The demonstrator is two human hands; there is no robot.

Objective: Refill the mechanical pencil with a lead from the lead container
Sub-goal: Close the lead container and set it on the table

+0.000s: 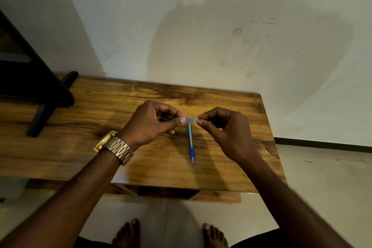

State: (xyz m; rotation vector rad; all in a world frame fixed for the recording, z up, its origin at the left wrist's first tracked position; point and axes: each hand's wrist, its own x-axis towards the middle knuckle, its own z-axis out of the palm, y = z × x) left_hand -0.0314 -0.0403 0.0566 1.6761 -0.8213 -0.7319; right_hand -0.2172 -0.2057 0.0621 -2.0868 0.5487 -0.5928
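Wooden bench (pixel 141 167) against a pale wall carries your work. Your left hand (pixel 153 123) pinches one end of the small clear lead container (pixel 191 120), your right hand (pixel 223 133) pinches the other, likely to pull it open. Below them the blue mechanical pencil (pixel 190 143) lies flat on the bench, tip toward you, within easy reach.

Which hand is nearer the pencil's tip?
Right, narrowly. The tip points toward the person; the right hand is up-right of it, the left hand farther up-left.
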